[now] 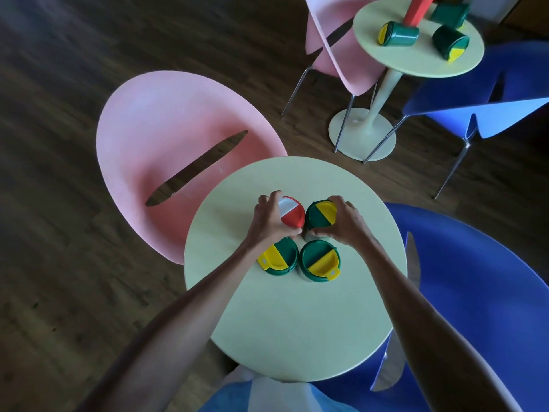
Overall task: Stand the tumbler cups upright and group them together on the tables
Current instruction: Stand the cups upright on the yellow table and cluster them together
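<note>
Tumbler cups (pixel 319 260) together, well inside table (pixel 297 322) edge

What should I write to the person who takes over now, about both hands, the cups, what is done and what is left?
Left hand grips the red-lidded cup; right hand grips a green cup. Both cups stand upright on the near table, next to two other upright green cups.
Done: this group of four.
Left: on the far table, three green cups lie on their sides; a red cup there is partly out of view.
</note>
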